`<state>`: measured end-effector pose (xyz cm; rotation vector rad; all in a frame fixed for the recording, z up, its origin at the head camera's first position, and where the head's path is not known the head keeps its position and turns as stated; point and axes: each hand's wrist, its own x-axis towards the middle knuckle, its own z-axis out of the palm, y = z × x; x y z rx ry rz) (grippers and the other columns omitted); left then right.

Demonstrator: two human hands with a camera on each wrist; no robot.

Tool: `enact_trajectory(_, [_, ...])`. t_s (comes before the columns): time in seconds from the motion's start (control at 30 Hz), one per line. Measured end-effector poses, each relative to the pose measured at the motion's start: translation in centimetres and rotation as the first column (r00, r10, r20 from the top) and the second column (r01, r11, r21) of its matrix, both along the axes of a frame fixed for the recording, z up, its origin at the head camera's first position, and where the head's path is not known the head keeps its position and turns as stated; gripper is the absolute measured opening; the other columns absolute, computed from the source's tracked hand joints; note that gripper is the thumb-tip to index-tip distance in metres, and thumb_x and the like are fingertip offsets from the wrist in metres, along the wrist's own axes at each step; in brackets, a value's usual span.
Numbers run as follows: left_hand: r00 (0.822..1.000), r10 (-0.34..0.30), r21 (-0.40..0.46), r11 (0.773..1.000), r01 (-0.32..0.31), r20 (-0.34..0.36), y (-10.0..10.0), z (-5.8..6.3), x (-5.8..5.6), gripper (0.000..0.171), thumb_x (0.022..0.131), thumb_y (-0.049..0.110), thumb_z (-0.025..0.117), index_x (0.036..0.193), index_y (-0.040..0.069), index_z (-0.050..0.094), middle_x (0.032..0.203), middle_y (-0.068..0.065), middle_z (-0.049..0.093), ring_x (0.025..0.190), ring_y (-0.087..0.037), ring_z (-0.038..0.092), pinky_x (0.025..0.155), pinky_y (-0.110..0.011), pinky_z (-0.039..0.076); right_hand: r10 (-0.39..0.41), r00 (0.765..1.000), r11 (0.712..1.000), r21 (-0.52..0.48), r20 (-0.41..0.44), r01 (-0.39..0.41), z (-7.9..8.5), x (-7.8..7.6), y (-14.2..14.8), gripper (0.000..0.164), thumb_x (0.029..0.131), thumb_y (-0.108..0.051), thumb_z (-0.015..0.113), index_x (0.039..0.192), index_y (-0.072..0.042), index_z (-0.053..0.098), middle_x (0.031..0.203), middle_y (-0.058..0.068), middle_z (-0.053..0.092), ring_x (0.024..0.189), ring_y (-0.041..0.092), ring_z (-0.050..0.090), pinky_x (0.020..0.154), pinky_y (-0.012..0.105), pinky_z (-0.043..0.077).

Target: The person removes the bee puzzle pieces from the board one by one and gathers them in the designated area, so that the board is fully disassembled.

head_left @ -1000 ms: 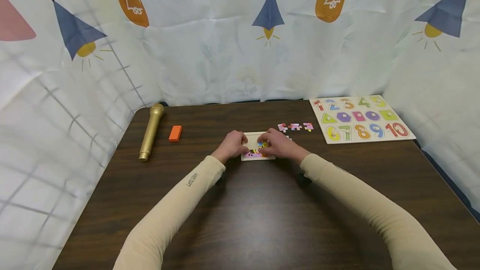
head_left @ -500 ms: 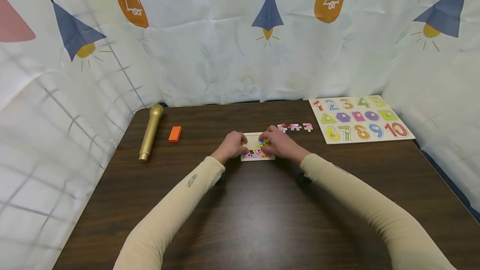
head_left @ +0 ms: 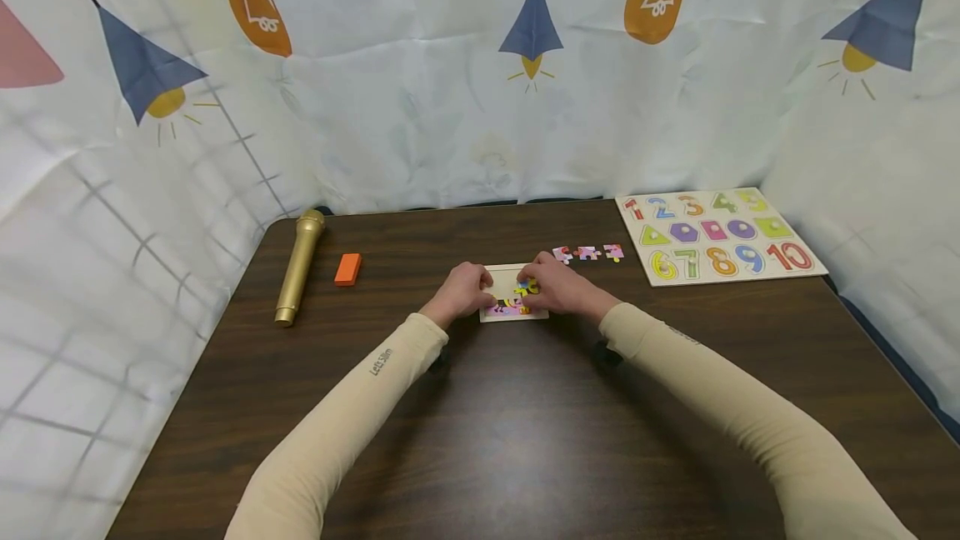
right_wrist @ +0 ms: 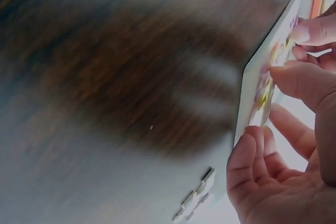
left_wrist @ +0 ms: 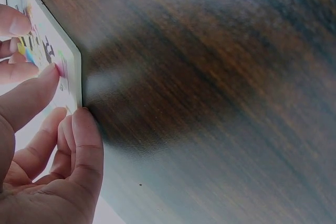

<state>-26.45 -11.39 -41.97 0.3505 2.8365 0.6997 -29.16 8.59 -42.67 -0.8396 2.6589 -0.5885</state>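
Note:
A small wooden puzzle tray (head_left: 502, 277) lies flat at the middle of the table, with fitted pink and yellow picture pieces (head_left: 507, 308) along its near side. My left hand (head_left: 459, 293) grips the tray's left edge, its thumb on top and fingers against the side in the left wrist view. Between the thumb and fingers of my right hand (head_left: 564, 287) is a blue-and-yellow jigsaw piece (head_left: 527, 286), pinched over the tray's right part. Seen from the right wrist, that piece looks slightly raised. My right hand covers much of the tray's right side.
Several loose jigsaw pieces (head_left: 588, 252) lie beyond my right hand. A number-and-shape puzzle board (head_left: 697, 277) occupies the back right. On the left are a gold microphone (head_left: 300, 267) and an orange block (head_left: 348, 270). A printed curtain (head_left: 450, 140) stands behind the table.
My right hand has shifted very slightly over the tray, still pinching the jigsaw piece. The left hand keeps its grip, and the head view has drifted a little.

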Motion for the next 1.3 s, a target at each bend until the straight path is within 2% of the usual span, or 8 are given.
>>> enact_trajectory(0.27, [1.0, 0.002, 0.004, 1.0, -0.002, -0.008, 0.0, 0.0, -0.1, 0.028, 0.083, 0.013, 0.076, 0.104, -0.004, 0.067, 0.083, -0.008, 0.057, 0.084, -0.022, 0.051, 0.079, -0.034, 0.045, -0.029, 1.0, 1.0, 0.008, -0.009, 0.029, -0.1, 0.1, -0.4, 0.036, 0.088, -0.019, 0.069, 0.122, -0.007, 0.065, 0.115, 0.012, 0.047, 0.101, 0.024, 0.048, 0.087, 0.038, 0.045])
enact_trajectory(0.53, [1.0, 0.001, -0.004, 1.0, -0.001, -0.006, 0.1, 0.0, 0.0, 0.028, 0.083, 0.012, 0.075, 0.104, -0.004, 0.068, 0.083, -0.008, 0.057, 0.084, -0.023, 0.051, 0.081, -0.035, 0.045, -0.013, 1.0, 1.0, 0.028, 0.013, 0.012, 0.2, 0.3, -0.2, 0.039, 0.089, -0.021, 0.071, 0.124, -0.007, 0.064, 0.117, 0.013, 0.046, 0.103, 0.024, 0.048, 0.091, 0.039, 0.045])
enact_trajectory(0.97, [1.0, 0.001, -0.005, 1.0, -0.001, 0.009, 0.1, 0.2, -0.1, 0.031, 0.084, 0.014, 0.075, 0.108, -0.004, 0.068, 0.088, -0.009, 0.059, 0.085, -0.023, 0.051, 0.08, -0.034, 0.046, -0.058, 0.998, 0.998, 0.016, -0.008, 0.058, 0.3, 0.5, -0.3, 0.038, 0.087, -0.021, 0.072, 0.122, -0.008, 0.064, 0.115, 0.013, 0.049, 0.101, 0.025, 0.049, 0.09, 0.038, 0.046])
enact_trajectory(1.17, [1.0, 0.005, -0.002, 1.0, -0.005, 0.014, 0.1, 0.3, -0.1, 0.032, 0.085, 0.014, 0.075, 0.109, -0.004, 0.068, 0.088, -0.01, 0.059, 0.085, -0.023, 0.051, 0.081, -0.034, 0.045, -0.07, 0.996, 0.997, -0.036, -0.059, 0.068, 0.2, 0.6, 0.5, 0.034, 0.085, -0.019, 0.072, 0.116, -0.006, 0.066, 0.11, 0.012, 0.051, 0.096, 0.025, 0.049, 0.083, 0.038, 0.045])
enact_trajectory(1.3, [1.0, 0.01, 0.007, 1.0, -0.01, 0.017, 0.1, 0.2, 0.0, 0.032, 0.085, 0.014, 0.075, 0.11, -0.005, 0.068, 0.087, -0.01, 0.059, 0.085, -0.023, 0.051, 0.081, -0.035, 0.045, -0.109, 0.991, 0.99, -0.094, -0.081, 0.101, 0.1, 0.5, 1.5, 0.033, 0.085, -0.019, 0.073, 0.113, -0.004, 0.066, 0.103, 0.011, 0.054, 0.094, 0.025, 0.048, 0.08, 0.037, 0.044])
